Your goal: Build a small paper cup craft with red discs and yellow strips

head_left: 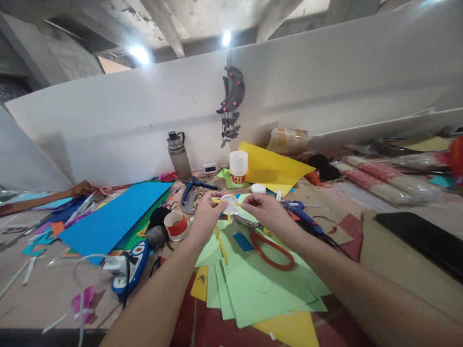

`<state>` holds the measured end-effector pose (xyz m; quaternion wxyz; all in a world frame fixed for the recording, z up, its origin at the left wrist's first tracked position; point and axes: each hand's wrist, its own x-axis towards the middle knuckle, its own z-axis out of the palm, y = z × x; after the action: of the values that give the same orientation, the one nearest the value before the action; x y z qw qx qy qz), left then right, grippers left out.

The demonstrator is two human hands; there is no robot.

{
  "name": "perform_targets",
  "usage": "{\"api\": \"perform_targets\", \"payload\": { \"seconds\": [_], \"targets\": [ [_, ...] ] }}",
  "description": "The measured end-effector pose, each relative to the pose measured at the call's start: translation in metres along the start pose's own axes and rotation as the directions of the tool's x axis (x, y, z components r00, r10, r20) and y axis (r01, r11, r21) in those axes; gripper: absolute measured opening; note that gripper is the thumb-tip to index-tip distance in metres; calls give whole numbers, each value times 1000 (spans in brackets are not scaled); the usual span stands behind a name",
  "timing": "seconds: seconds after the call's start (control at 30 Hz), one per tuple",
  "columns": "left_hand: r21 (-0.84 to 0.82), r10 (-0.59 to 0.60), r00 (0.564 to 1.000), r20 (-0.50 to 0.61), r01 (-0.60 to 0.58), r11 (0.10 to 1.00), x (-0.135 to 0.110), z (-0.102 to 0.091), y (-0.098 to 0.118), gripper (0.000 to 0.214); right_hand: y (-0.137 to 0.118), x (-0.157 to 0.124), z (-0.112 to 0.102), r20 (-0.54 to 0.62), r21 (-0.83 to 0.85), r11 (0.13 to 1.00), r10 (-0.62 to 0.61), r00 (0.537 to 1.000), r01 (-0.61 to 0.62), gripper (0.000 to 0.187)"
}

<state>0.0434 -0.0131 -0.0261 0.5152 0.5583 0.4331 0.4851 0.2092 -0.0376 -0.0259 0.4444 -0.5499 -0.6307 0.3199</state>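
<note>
Between my hands is a small white round piece (230,204), perhaps the base of a paper cup, with narrow yellow strips sticking out from its edge. My left hand (210,212) pinches its left side, close to one strip. At its right side, my right hand (262,208) has thumb and fingers pressed together on a short yellow strip. Below lie red-handled scissors (273,255) on light green paper sheets (260,294). A loose yellow strip (222,246) and a blue paper piece (242,242) lie there too.
Behind my hands stand stacked paper cups (238,166) and a grey bottle (179,156). A red-and-white cup (176,224), dark yarn (157,235) and a blue power strip (132,270) are at left. A blue glue gun (306,217) and a black phone-like slab (419,238) lie right.
</note>
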Motion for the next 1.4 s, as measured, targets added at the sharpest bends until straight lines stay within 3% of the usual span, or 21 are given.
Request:
{"api": "perform_targets", "payload": {
  "seconds": [0.4,1.03,1.4],
  "targets": [
    [27,39,999,26,-39,999,0,0,-1,32,5,1,0,2,-77,997,-32,999,32,18],
    [36,-39,999,10,38,999,-4,7,0,49,7,0,1,31,-92,995,-21,999,24,21],
    [-34,-46,998,47,47,998,-3,9,-7,40,11,0,2,33,-82,997,-13,999,16,22]
  ]
}}
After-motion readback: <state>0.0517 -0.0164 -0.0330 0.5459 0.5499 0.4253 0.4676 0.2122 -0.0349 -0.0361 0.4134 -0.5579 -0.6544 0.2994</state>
